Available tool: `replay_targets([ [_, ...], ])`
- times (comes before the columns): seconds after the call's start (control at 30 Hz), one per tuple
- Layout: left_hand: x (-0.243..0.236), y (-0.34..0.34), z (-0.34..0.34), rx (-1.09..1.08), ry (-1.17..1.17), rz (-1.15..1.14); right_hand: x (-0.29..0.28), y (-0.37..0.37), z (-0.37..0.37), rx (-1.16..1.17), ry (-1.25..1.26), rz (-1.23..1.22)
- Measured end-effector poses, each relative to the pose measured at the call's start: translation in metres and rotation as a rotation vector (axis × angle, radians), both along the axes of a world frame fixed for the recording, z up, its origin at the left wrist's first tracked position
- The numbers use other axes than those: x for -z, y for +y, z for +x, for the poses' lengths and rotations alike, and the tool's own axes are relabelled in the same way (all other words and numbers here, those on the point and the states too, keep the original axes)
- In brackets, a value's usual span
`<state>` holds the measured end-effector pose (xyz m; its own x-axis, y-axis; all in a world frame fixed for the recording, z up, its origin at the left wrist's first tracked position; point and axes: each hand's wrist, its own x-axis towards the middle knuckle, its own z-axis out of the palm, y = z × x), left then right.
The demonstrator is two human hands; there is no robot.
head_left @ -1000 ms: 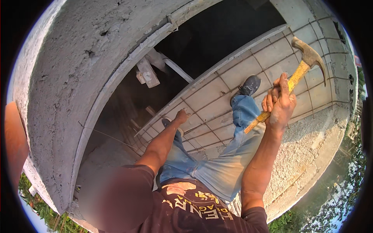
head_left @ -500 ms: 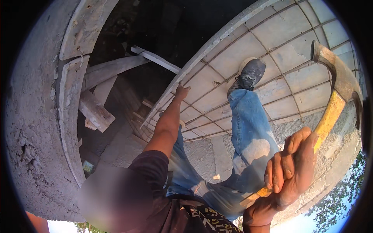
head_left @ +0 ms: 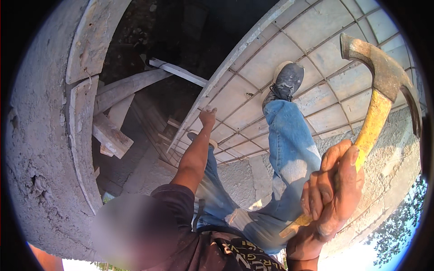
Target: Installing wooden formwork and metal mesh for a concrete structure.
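My right hand (head_left: 332,185) is closed around the yellow handle of a worn claw hammer (head_left: 375,108), its metal head raised at the right of the view. My left hand (head_left: 207,116) is at the long edge strip (head_left: 243,47) of a sloping panel (head_left: 312,20) laid with a grid of rebar. Its fingers are curled, and what they grip is too small to make out. My right shoe (head_left: 288,81) rests on the grid; the other is partly hidden behind my left forearm.
A rough concrete wall (head_left: 40,149) fills the left side. A dark opening (head_left: 176,27) lies beside the panel, crossed by timber braces (head_left: 135,81) with a short wooden block (head_left: 113,137). A blurred patch covers the lower middle. Foliage (head_left: 393,226) shows at lower right.
The view has shifted since a second ago. My right hand with the hammer sits lower and farther right in view; my left hand is higher and slightly left, beside the panel's edge.
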<state>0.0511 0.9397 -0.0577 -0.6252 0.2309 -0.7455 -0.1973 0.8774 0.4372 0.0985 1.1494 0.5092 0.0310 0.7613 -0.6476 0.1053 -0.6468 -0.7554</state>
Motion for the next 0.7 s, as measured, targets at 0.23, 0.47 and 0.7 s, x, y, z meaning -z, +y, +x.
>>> replay_targets([
  [0.23,-0.090,-0.125,0.055,0.209,-0.559,0.055,0.003,-0.003,-0.005,-0.241,0.174,-0.027],
  [0.47,-0.198,-0.146,0.044,0.661,-0.286,0.012,0.033,0.037,0.006,-0.152,0.596,0.003],
  [0.7,-0.427,-0.018,-0.086,0.270,0.133,0.672,0.055,0.066,0.012,0.088,0.880,-0.045],
])
